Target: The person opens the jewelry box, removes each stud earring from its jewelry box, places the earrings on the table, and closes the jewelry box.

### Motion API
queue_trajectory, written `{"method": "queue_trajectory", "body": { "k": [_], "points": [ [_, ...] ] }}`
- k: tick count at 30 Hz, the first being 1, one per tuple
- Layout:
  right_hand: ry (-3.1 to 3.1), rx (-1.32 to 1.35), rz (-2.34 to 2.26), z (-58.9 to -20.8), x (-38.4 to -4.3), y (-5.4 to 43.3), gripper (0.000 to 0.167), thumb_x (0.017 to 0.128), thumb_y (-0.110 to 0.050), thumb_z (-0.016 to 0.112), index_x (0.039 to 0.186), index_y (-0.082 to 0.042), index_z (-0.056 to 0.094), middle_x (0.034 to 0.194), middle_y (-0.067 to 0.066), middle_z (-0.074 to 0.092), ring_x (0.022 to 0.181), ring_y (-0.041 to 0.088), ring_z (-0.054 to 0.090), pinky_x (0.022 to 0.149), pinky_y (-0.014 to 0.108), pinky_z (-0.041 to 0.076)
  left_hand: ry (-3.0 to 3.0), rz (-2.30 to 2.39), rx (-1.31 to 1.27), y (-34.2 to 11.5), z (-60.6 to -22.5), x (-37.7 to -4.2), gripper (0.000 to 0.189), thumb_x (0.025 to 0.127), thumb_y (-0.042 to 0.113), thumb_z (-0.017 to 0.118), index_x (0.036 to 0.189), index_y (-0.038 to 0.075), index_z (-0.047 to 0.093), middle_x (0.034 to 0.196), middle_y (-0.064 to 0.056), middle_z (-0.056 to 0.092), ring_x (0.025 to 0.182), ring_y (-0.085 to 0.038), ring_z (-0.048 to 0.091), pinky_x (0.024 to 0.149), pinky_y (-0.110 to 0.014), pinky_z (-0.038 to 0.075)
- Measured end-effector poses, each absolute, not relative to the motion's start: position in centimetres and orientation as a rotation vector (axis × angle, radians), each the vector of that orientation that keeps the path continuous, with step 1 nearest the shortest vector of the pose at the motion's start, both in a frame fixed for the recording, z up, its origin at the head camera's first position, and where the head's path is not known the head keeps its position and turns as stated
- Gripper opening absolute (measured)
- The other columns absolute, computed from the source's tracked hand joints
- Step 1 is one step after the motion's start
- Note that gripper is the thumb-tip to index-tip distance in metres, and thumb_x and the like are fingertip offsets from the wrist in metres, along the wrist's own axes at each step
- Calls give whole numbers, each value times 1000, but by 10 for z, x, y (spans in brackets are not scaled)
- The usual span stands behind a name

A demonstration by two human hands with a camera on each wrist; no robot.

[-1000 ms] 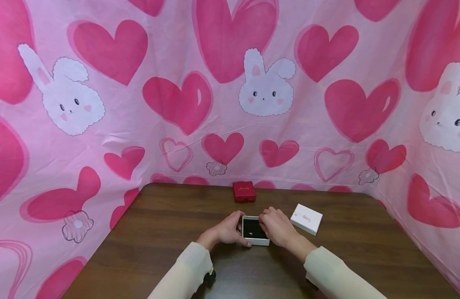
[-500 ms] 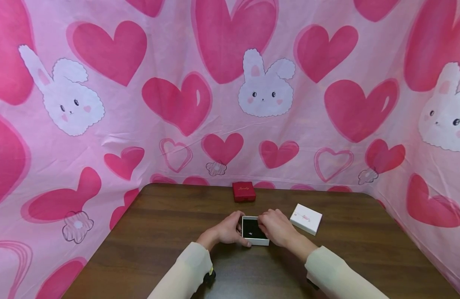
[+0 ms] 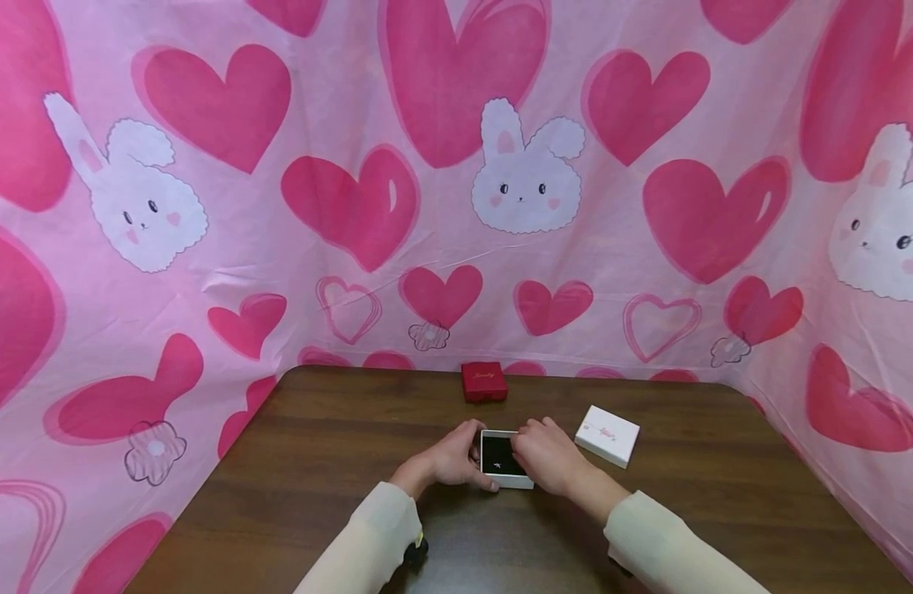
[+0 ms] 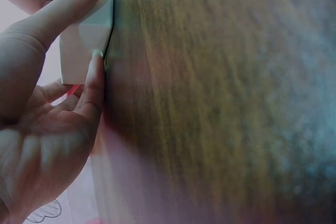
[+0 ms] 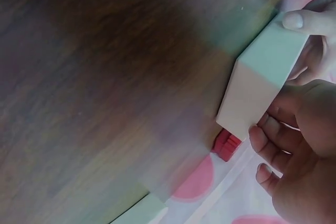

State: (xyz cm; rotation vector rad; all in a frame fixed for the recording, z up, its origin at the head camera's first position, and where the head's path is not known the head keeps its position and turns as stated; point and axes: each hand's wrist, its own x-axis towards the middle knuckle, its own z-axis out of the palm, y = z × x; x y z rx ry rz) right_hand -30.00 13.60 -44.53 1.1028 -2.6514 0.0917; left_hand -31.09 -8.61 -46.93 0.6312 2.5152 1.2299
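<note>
A small open white box (image 3: 515,482) with a black inner pad (image 3: 496,450) sits on the table. A tiny silver piece of jewelry (image 3: 497,465) lies on the pad near its front left. My left hand (image 3: 456,454) grips the box's left side, with the thumb (image 4: 86,3) along the front wall in the left wrist view. My right hand (image 3: 552,458) is bent over the box's right rim. Its outer fingers (image 5: 273,142) curl beside the box wall (image 5: 252,98) in the right wrist view. The thumb and index fingertips are hidden, and what they touch is unclear.
A white box lid with pink print (image 3: 608,436) lies right of the hands. Behind them, near the far table edge, stands a red jewelry box (image 3: 484,382). A pink heart-and-rabbit cloth (image 3: 441,214) hangs around the brown wooden table (image 3: 337,462).
My right hand's knuckles have shifted slightly over the box's right side. The left hand, the box, the lid and the red box have stayed in place.
</note>
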Motion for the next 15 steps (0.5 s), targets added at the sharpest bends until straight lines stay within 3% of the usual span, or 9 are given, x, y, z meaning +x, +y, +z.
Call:
{"method": "queue_trajectory", "body": {
  "k": [15],
  "points": [
    [-2712,1200,142,-441,-298,140,4,90,-17,77,88,-14,74,80,-4,68,79,15,53,75,35,43,2523,1228,632,-85,-468,-310,73,72,17,94,128,9,48,107,-4,51,97,-18,52,84,-31,48]
  ]
}}
